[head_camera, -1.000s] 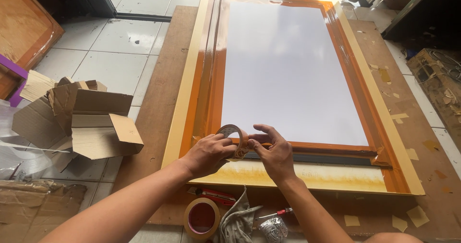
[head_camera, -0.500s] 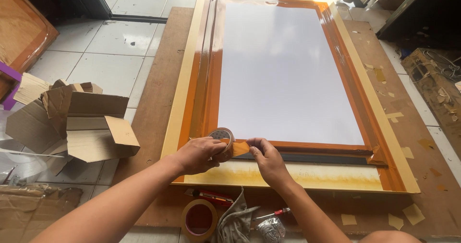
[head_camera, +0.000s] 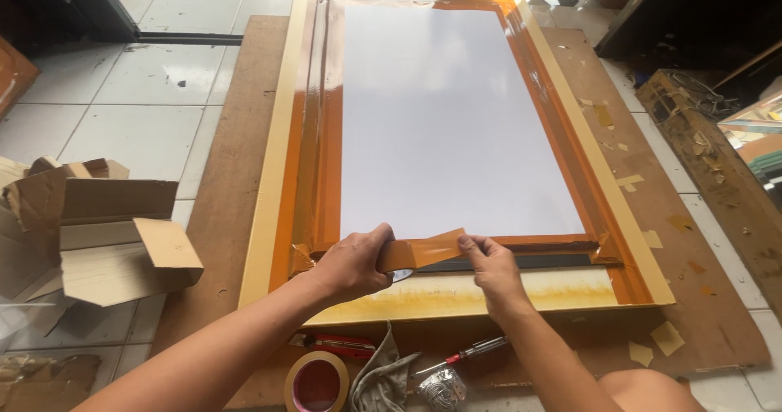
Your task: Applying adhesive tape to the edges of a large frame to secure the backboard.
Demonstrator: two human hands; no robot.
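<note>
While both hands work at the near end of the wooden frame (head_camera: 277, 176), the left hand (head_camera: 354, 261) is curled shut around a roll of brown packing tape (head_camera: 397, 259), mostly hidden in the palm. Right hand (head_camera: 493, 265) pinches the free end of the tape strip (head_camera: 436, 247) between thumb and fingers, other fingers loosely bent. Strip is stretched between the two hands, just above the frame's bottom rail, tilted slightly up to the right. White panel (head_camera: 448, 118) fills the frame, bordered by glossy orange-brown tape along its left, top and right edges. Frame lies flat on a brown hardboard sheet (head_camera: 228, 176) on a tiled floor. Small torn tape scraps (head_camera: 629, 180) dot the board to the right. Left of the board: opened brown cardboard boxes (head_camera: 106, 233), flaps up, plain, no label readable. Near edge, below the frame: second tape roll (head_camera: 316, 382) lying flat, tan rim, pinkish core; red-handled tool (head_camera: 342, 345) beside it; grey rag (head_camera: 383, 371); screwdriver (head_camera: 464, 353) with red-and-clear handle; crumpled shiny wrapper (head_camera: 442, 387).
</note>
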